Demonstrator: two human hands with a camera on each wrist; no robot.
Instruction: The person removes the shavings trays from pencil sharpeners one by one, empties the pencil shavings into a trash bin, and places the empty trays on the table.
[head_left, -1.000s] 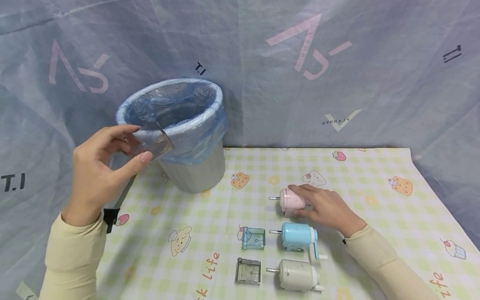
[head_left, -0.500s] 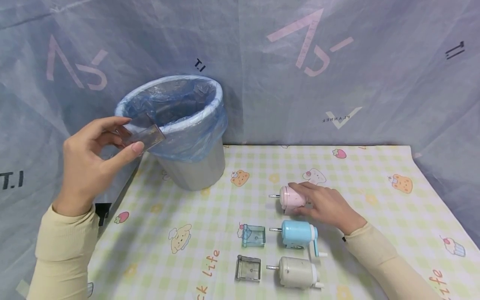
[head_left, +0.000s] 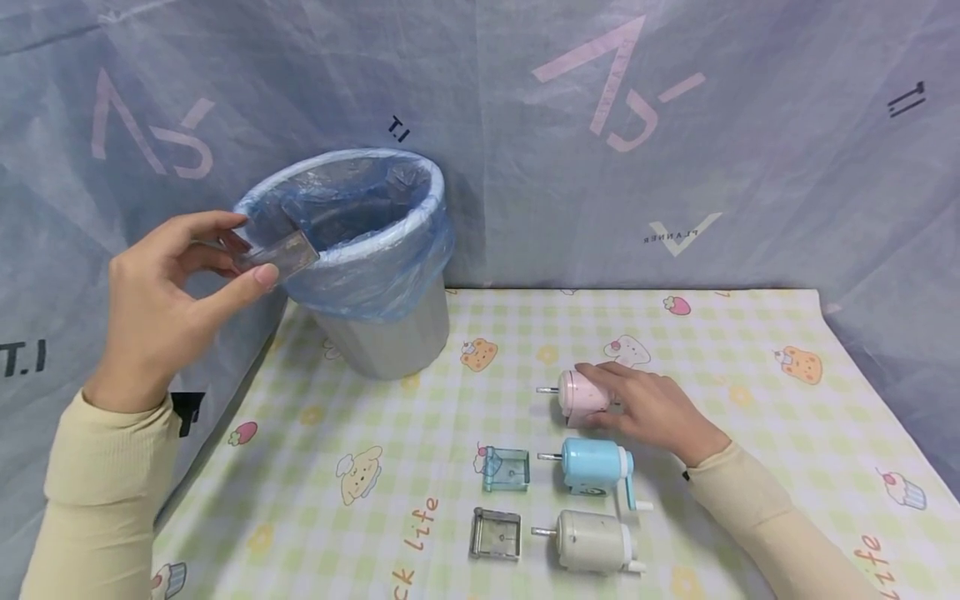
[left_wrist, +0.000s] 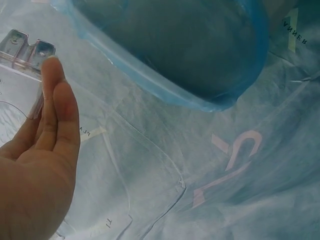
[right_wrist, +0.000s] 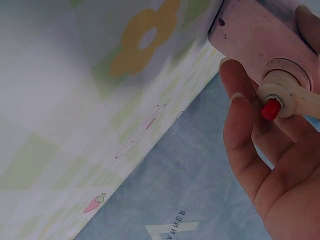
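Note:
My left hand [head_left: 161, 304] pinches a clear shavings drawer [head_left: 288, 257] between thumb and fingers. It holds the drawer tilted by the near left rim of the bagged bin; the left wrist view shows part of this clear drawer [left_wrist: 20, 80] at its edge. My right hand [head_left: 663, 412] grips a pink hand-crank pencil sharpener [head_left: 577, 396] on the table, fingers over its top and thumb at the near side. In the right wrist view, its pale crank [right_wrist: 287, 95] with a red end lies beside the fingers. Whether shavings are in the drawer, I cannot tell.
The grey bin [head_left: 393, 342] has a blue bag [head_left: 375, 283] over its rim. Nearer me lie a blue sharpener [head_left: 592, 462], a grey-beige sharpener [head_left: 591, 540], a teal drawer [head_left: 506, 469] and a grey drawer [head_left: 497, 534]. A cloth backdrop [head_left: 540, 208] hangs behind.
My left hand has moved left and slightly up with the clear drawer, whose tilt has changed. The right hand stays on the pink sharpener.

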